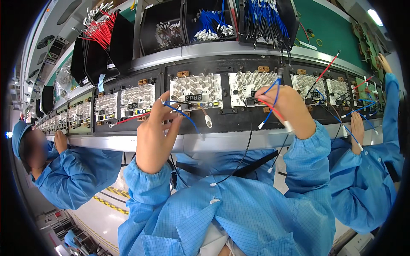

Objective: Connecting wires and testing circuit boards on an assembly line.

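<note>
My left hand point(154, 134) is raised beside a white circuit board point(204, 85) with a small digit display. A blue wire point(188, 117) crosses its index finger, and the wire's metal end sticks out past the fingers. A brown wire with a white sleeved terminal point(208, 121) hangs off that board's front edge. Over the left front part of another board point(250, 87), my right hand point(292, 109) is closed in a pinch on a red wire point(273, 109). Looped through the same hand is a blue wire point(278, 89); its fingertips partly hide the contact with the board.
Behind the line of boards stand black bins of blue wires point(267, 19) and red wires point(102, 32). A metal rail point(213, 143) edges the bench in front. One person point(77, 170) works at left; another person's hand point(357, 128) is at right. Black wires point(250, 141) dangle over the rail.
</note>
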